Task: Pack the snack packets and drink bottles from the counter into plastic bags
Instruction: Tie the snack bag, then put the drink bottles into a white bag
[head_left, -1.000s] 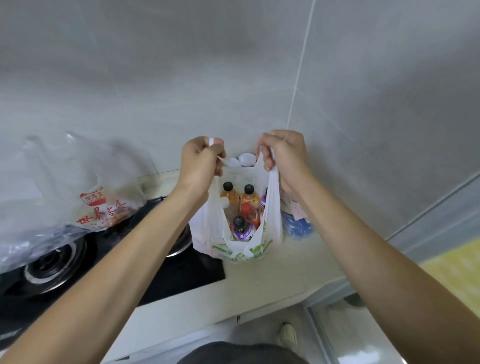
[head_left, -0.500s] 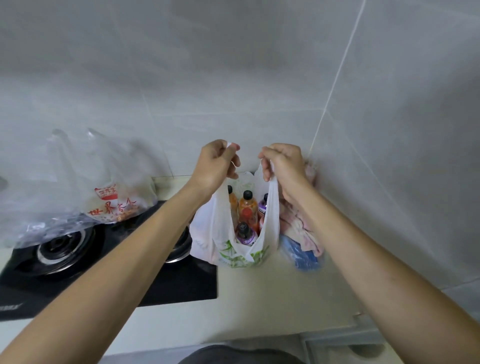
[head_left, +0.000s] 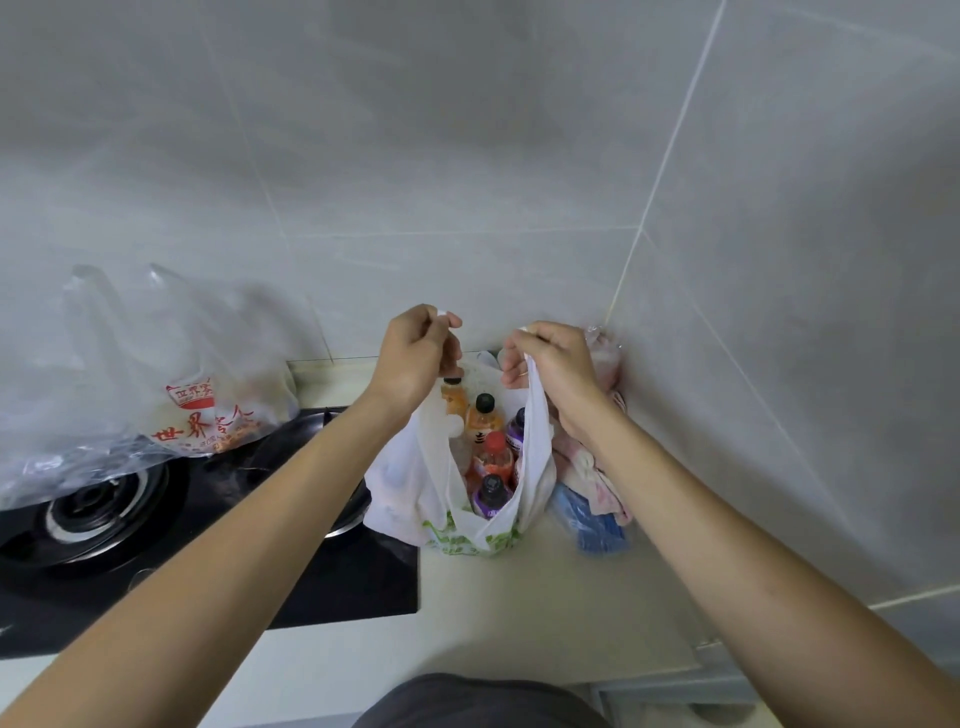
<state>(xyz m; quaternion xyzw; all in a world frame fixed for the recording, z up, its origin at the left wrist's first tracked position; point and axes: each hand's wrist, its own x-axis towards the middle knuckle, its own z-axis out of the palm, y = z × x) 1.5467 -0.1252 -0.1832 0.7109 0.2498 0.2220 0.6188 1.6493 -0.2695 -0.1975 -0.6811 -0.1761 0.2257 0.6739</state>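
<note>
A white thin-film plastic carrier bag with green print (head_left: 535, 467) is found standing on the pale counter (head_left: 519, 597) at centre frame, its left side touching the black glass hob (head_left: 337, 582). Upright capped drink bottles (head_left: 485, 452) are seen inside. The left hand (head_left: 415, 358) is closed round one handle loop; the right hand (head_left: 553, 364) is closed round the other. The step in hand is judged to be closing or tying. Handles should be drawn together evenly, directly above the bottles, so none is tipped. A clear red-printed bag (head_left: 208, 415) is noted at left; pink and blue packets (head_left: 592, 499) lie against the wall at right.
</note>
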